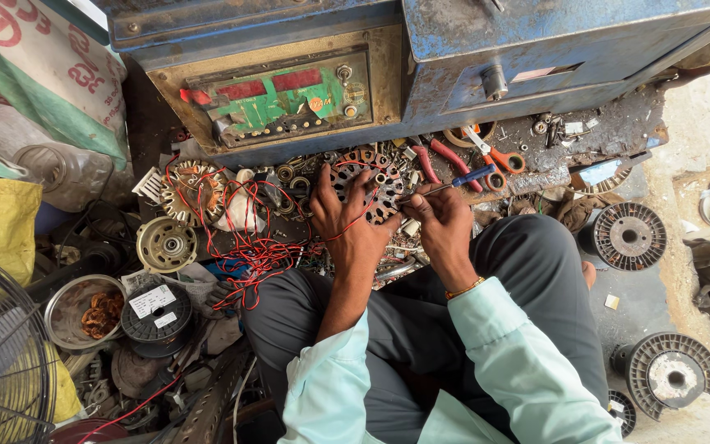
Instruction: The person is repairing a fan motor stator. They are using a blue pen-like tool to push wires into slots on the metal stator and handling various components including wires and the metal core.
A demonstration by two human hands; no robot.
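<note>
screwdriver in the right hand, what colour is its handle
Blue, with a thin metal shaft; the slim screwdriver in the right hand shows best in the head view.

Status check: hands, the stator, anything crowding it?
Left hand grips the round stator. Right hand holds a blue-handled screwdriver to it. Red wires tangle alongside.

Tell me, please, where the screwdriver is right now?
In the head view, the screwdriver is in the right hand, just right of the stator.
</note>
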